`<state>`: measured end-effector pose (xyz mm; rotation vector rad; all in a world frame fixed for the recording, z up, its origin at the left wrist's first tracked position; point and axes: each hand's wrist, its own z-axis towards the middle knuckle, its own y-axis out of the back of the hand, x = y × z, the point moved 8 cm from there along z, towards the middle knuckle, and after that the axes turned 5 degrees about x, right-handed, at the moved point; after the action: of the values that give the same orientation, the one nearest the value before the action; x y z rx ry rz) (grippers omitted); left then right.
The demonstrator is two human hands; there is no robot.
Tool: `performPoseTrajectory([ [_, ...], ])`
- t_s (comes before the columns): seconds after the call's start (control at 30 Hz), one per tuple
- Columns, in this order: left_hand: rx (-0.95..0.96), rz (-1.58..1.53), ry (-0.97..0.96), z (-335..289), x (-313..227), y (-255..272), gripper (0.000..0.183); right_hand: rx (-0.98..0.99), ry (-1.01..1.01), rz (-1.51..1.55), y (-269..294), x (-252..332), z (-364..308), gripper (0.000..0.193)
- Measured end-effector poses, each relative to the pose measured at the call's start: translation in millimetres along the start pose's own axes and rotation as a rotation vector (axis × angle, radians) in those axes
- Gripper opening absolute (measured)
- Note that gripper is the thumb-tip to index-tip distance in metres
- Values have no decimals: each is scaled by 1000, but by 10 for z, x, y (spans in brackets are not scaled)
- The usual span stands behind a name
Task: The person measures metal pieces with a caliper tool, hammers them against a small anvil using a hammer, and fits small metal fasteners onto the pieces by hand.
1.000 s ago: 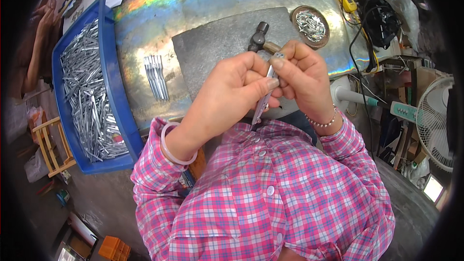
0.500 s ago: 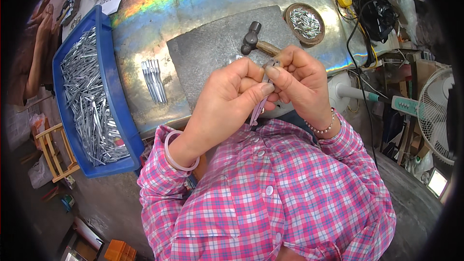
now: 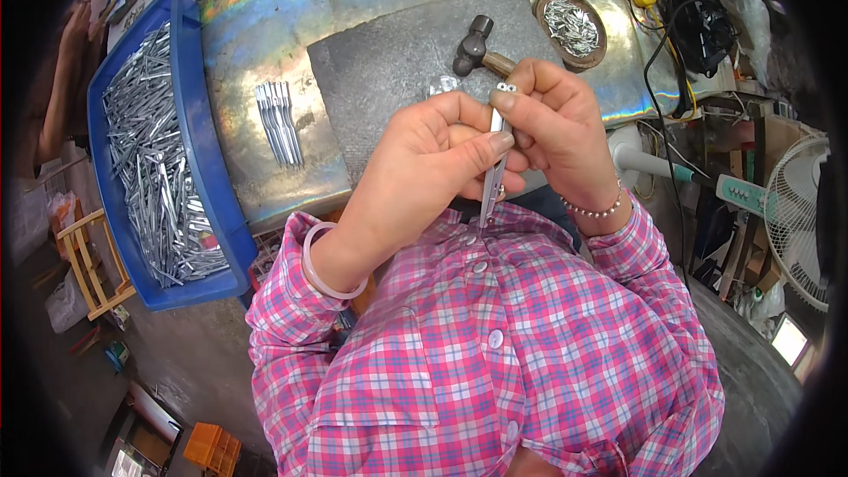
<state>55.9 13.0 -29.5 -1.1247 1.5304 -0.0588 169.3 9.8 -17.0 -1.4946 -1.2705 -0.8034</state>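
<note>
A slim, pointed, two-legged silvery metal piece (image 3: 492,190) is held between both hands in front of my shirt, with two round spots at its upper end. My right hand (image 3: 565,128) pinches that upper end between thumb and forefinger. Lower down, my left hand (image 3: 424,163) is closed on the shaft, its thumb across the piece. The points hang downward below the fingers. Just beyond my hands lies a ball-peen hammer (image 3: 477,40), its handle partly behind my right hand. It rests on a grey metal slab (image 3: 371,79).
A short row of slim metal pieces (image 3: 279,124) lies left of the slab. At far left, a blue tray (image 3: 196,115) holds many similar ones. A round brown bowl (image 3: 602,35) contains small shiny parts. Cables (image 3: 654,71) and a white fan (image 3: 799,221) are at right.
More of the metal piece's upper end shows now, and it hangs more upright. Both hands still hold it. Tabletop things appear slightly higher in the picture.
</note>
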Motion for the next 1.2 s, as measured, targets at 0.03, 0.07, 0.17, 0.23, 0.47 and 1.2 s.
performPoseTrajectory([
  [0.03,3,-22,-10,0,-8,-5,16,-1,-24,50,11,-33,15,14],
  [0.07,6,-43,-20,-3,-18,-8,17,-2,-48,100,18,-63,22,14],
  [0.17,11,41,-9,3,-39,16,17,-1,-110,181,27,-117,44,14],
  [0.23,23,78,22,10,-28,43,17,2,-123,215,22,-148,56,14],
  [0.47,42,116,57,15,2,46,16,7,-155,221,-10,-180,71,15],
  [1.2,171,440,151,219,-213,-140,17,-151,56,226,167,-97,-94,15],
])
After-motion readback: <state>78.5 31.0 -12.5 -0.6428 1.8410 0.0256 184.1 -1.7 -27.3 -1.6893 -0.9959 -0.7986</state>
